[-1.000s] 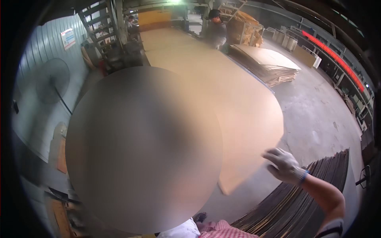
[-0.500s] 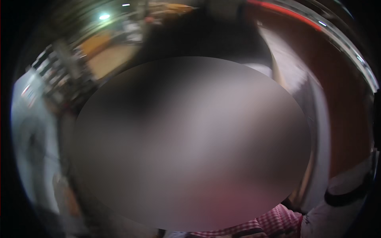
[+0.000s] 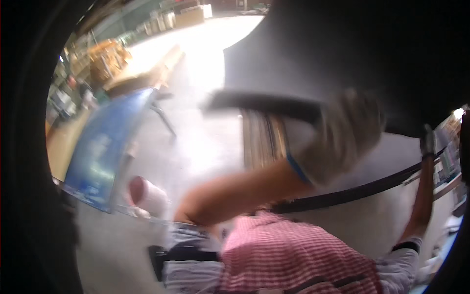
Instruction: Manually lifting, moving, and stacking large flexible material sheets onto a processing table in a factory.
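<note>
A large black sheet (image 3: 372, 39) fills the upper right; whether it is stiff or soft I cannot tell. Along its lower side runs a thick, dark edge (image 3: 274, 104), smeared by motion. My left hand (image 3: 347, 130), in a pale work glove with a blue cuff, reaches across and closes around this edge. At the far right my right hand (image 3: 427, 142), gloved too, is raised at the sheet's lower right corner, its fingers closed on the edge. Part of the right hand's grip is small and dim.
A blue curved panel (image 3: 105, 147) stands on the left, beside a pinkish-white bucket (image 3: 149, 196). Long brown boards (image 3: 264, 139) lie beyond my left forearm. A black curved band (image 3: 352, 193) crosses below the sheet. Farther off are an orange bundle (image 3: 108, 59) and shelving.
The view has swung round; the brown surface with a red strip is gone from the right. Earlier the middle was blurred over, hiding my hands; now both show on the black sheet.
</note>
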`<state>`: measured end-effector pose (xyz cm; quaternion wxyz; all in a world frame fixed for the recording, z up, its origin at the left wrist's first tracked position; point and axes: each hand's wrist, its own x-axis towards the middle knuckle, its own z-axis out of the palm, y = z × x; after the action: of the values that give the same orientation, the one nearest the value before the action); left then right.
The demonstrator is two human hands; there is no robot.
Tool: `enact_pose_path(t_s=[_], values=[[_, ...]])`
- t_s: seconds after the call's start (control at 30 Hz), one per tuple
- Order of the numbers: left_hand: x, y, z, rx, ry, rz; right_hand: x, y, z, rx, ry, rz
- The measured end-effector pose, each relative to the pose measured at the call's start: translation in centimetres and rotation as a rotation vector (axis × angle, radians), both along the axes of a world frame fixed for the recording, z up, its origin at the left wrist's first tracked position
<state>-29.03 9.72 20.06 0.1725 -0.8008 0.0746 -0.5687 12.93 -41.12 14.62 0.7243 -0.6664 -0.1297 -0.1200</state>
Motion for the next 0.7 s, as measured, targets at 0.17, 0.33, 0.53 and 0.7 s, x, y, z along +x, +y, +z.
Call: enact_pose_path(t_s=[0.17, 0.33, 0.53, 0.7], values=[[-5.2, -0.8, -3.6, -0.195, 0.960, -0.425, -4.0, -7.2, -14.2, 0.027, 0.301, -0.352], [-4.1, 6.9, -3.0, -0.871, 0.453, -0.237, -8.1, -5.4, -19.5, -0.096, 0.214, -0.771], [0.3, 9.8, -10.5, -2.028, 0.539, -0.696, -5.2, -8.5, -22.9, 0.023, 0.240, -0.717], [1.5, 5.6, -8.5, -2.159, 0.548, -0.745, -9.1, -2.8, -17.6, 0.031, 0.279, -0.819]])
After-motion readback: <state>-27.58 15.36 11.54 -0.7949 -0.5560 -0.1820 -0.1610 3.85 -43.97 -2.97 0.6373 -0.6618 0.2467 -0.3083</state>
